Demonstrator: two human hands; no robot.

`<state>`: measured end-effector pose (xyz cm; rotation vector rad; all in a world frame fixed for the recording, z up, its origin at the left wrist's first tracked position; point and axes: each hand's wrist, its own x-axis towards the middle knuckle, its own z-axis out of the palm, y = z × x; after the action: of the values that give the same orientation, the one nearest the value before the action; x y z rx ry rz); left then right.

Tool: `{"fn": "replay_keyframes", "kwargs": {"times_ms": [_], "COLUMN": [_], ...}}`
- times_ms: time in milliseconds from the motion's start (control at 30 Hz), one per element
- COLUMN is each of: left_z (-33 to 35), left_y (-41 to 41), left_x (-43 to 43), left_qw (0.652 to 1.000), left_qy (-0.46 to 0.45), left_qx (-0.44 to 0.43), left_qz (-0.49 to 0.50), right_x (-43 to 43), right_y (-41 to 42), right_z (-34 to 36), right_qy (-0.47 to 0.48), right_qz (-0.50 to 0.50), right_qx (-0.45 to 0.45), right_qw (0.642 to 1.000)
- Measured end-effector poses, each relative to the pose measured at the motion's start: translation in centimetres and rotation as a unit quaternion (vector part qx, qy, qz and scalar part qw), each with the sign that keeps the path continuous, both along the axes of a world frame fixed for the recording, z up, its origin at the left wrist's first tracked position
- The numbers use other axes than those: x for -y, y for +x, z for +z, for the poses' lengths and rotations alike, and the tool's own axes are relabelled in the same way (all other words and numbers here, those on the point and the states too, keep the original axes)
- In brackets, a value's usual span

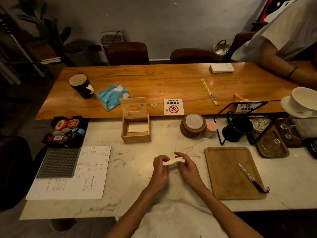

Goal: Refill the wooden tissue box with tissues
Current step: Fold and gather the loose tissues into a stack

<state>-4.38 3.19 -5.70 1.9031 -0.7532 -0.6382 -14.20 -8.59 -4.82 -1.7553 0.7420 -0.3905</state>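
Wooden tissue box (136, 138) is standing open on the marble table (130, 170) near its far edge, its lid (134, 107) tilting up and back. Nearer the person, the left hand (159, 169) is pinching one end of a small white tissue stack (173, 162), and the right hand (187, 167) is curling its fingers round the other end. A wooden tray (228, 176) is lying further right, carrying a knife (248, 177).

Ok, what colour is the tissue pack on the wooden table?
Soft tissue pack: light blue with white cloud-like patches; head view.
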Motion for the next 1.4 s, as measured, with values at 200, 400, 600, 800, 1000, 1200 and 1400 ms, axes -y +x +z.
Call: {"fn": "replay_keyframes", "kwargs": {"times_ms": [200, 400, 600, 800, 1000, 1200, 1400], "left_z": [-0.1, -0.2, 0.2, 0.4, 1.7, 5.0, 6.2], "left_y": [0.7, 0.9, 0.4, 0.9, 3.4, 5.9, 7.7], "left_x": [-0.4, -0.3, -0.1, -0.2, -0.7, -1.2, -3.4], "left_qw": [1.000, 1.000, 0.997, 0.997, 0.991, 0.989, 0.946], "left_qy": [-0.005, 0.000, 0.003, 0.003, 0.033, 0.023, -0.026], "left_qx": [0.008, -0.021, -0.074, -0.082, -0.126, -0.138, -0.258], "left_qz": [0.003, -0.002, 0.001, -0.004, -0.027, -0.056, 0.192], "right_x": [0.8, 1.1, -0.1, 0.6, 3.8, 3.3, 0.8], "right_y": [-0.5, -0.8, -0.1, -0.1, -0.2, 2.9, 3.8], "right_z": [-0.9, -0.7, -0.7, -0.9, 1.1, 3.7, 3.8], "right_qy": [-0.060, 0.050, 0.106, 0.058, 0.036, 0.064, 0.591], "right_qz": [0.020, 0.070, 0.029, 0.025, 0.160, 0.248, 0.061], "right_qx": [0.002, 0.015, 0.022, 0.012, -0.147, -0.204, 0.008], "right_qw": [0.998, 0.996, 0.994, 0.998, 0.975, 0.945, 0.804]}}
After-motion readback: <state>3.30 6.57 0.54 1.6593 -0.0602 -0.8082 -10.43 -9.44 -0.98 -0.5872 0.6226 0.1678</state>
